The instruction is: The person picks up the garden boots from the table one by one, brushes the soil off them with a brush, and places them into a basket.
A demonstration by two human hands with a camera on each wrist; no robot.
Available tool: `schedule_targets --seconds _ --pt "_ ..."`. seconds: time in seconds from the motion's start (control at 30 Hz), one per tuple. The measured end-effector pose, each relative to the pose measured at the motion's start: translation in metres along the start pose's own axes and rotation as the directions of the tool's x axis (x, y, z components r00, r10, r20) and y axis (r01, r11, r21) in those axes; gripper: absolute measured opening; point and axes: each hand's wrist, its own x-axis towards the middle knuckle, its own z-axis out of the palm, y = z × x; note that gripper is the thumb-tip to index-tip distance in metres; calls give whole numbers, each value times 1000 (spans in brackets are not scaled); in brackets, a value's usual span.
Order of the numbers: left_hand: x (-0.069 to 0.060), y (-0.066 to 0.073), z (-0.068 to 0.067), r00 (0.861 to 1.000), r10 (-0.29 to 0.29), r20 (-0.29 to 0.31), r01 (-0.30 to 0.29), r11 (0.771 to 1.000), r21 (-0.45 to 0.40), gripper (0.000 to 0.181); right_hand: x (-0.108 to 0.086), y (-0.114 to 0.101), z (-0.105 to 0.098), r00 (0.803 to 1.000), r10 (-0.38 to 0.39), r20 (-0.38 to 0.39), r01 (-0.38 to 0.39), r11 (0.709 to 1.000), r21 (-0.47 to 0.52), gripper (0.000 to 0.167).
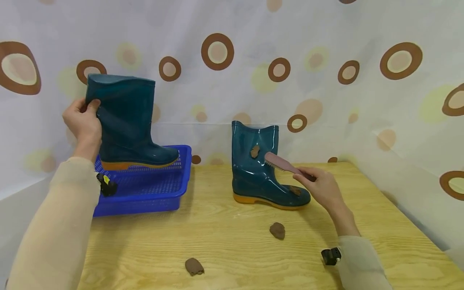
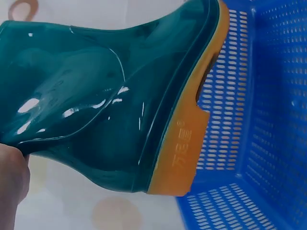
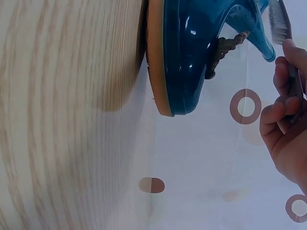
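My left hand (image 1: pixel 85 123) grips a teal rubber boot (image 1: pixel 125 121) by the back of its shaft, thumb on the outside. Its orange sole (image 2: pixel 180 148) hangs over a blue plastic basket (image 1: pixel 135 205); whether it touches the basket I cannot tell. A second teal boot (image 1: pixel 250 177) stands upright on the table, toe to the right. One brown clump (image 1: pixel 255 151) clings to its shaft and another (image 1: pixel 295 190) to its toe. In my right hand (image 1: pixel 322 187) is a pink-brown brush (image 1: pixel 280 162), held by the handle, bristles facing the shaft, close to the upper clump.
Two loose brown clumps lie on the wooden table (image 1: pixel 224 233): one clump (image 1: pixel 277 230) in front of the standing boot, the other clump (image 1: pixel 194 266) nearer the front. Behind the table hangs a white sheet (image 1: pixel 246 92) patterned with circles.
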Motion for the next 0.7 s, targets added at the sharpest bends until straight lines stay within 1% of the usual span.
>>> schedule_targets --seconds 0.07,0.13,0.2,0.3,0.37,0.47,0.53,0.6,0.67,0.7 --pt "1 -7 -4 1000 -15 -9 15 1000 -18 10 -1 -1 0 1000 2 1 -2 1000 2 40" --pt "2 -13 -8 1000 -18 -19 18 1000 -23 6 -1 -2 0 1000 0 -2 0 1000 -5 41" --pt "2 -18 -10 999 -39 -20 38 999 -35 4 -1 -3 -2 1000 -1 -4 1 1000 -16 41" --pt "1 -25 -12 997 -71 -20 70 996 -48 4 -1 -4 -4 1000 -2 -5 1 1000 -27 41" --pt "0 -29 -13 996 -93 -15 92 993 -78 4 -1 -4 -5 1000 0 -8 -1 1000 -29 41" --pt "-2 -35 -16 994 -108 -9 107 989 -105 3 -1 -4 -4 1000 -4 -9 4 1000 -14 40" --pt "-3 -39 -20 993 -119 -8 117 987 -107 3 -1 -4 -1 1000 -9 0 9 1000 0 40" --pt "-4 -42 -25 989 -149 4 148 985 -86 5 -2 -4 3 1000 -10 14 10 1000 12 40" --pt "-4 -46 -29 981 -190 28 192 979 -69 11 -2 -5 5 1000 -9 22 8 1000 13 40" --pt "-4 -47 -31 977 -210 41 212 974 -76 14 -2 -5 6 1000 -6 23 6 1000 11 40"
